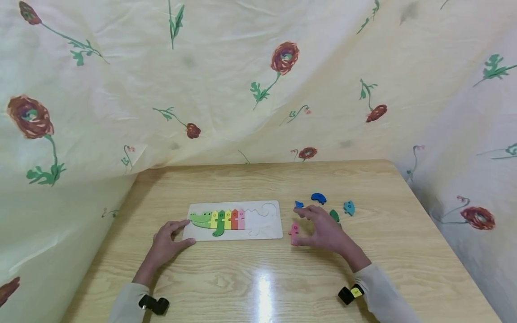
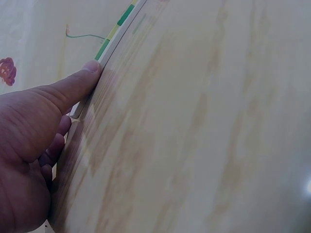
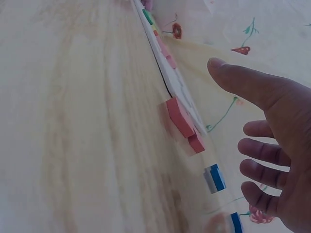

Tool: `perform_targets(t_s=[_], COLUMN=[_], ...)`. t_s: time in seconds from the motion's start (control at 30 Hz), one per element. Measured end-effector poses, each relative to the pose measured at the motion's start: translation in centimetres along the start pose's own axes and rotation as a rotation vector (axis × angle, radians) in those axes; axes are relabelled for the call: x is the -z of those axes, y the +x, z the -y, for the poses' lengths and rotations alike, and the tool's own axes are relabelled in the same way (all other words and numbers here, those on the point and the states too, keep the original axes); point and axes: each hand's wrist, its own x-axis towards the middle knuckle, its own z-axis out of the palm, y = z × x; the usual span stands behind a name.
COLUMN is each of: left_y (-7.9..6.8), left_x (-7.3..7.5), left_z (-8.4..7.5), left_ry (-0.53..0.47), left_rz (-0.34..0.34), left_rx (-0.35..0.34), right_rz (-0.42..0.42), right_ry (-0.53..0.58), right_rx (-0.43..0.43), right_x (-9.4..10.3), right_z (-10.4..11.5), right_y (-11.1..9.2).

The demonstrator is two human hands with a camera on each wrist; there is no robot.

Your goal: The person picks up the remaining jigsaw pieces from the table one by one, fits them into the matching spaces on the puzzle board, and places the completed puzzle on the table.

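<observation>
A white puzzle board (image 1: 262, 233) with a crocodile picture lies on the table. My left hand (image 1: 167, 244) holds its lower left corner, thumb along the near edge and other fingers at the left end. Set in the board are a green head piece (image 1: 199, 218), yellow pieces (image 1: 214, 220), a green leg piece (image 1: 219, 224), a red piece (image 1: 234, 219) and a pink piece (image 1: 241, 219). My right hand (image 1: 325, 231) is spread beside a loose pink puzzle piece (image 3: 181, 119) at the board's right end. Nothing is between its fingers in the right wrist view.
Beyond the right hand lie a small blue piece (image 1: 299, 204), a curved dark blue piece (image 1: 319, 198), a light blue piece (image 1: 349, 207) and a partly hidden green piece (image 1: 334, 215). A flowered cloth (image 1: 226, 89) hangs behind and beside the wooden table (image 1: 226, 273).
</observation>
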Motion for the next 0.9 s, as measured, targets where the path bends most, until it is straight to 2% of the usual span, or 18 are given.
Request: perform_targets(t_s=[0.23,0.53,0.9], left_y=[-0.2,0.1,0.0], left_x=[0.3,0.0,0.0], left_z=[0.0,0.4,0.3], left_ry=[-0.004,-0.008,-0.008], left_rz=[-0.015,-0.011,-0.008], left_rx=[-0.030,-0.027,-0.021], right_rz=[0.015,0.055,0.086], right_ry=[-0.008,-0.003,-0.021], right_rx=[-0.023,-0.051,-0.087], right_x=[-0.7,-1.7,-1.8], right_z=[-0.1,-0.7,-0.7], right_y=[0.1,-0.2,-0.5])
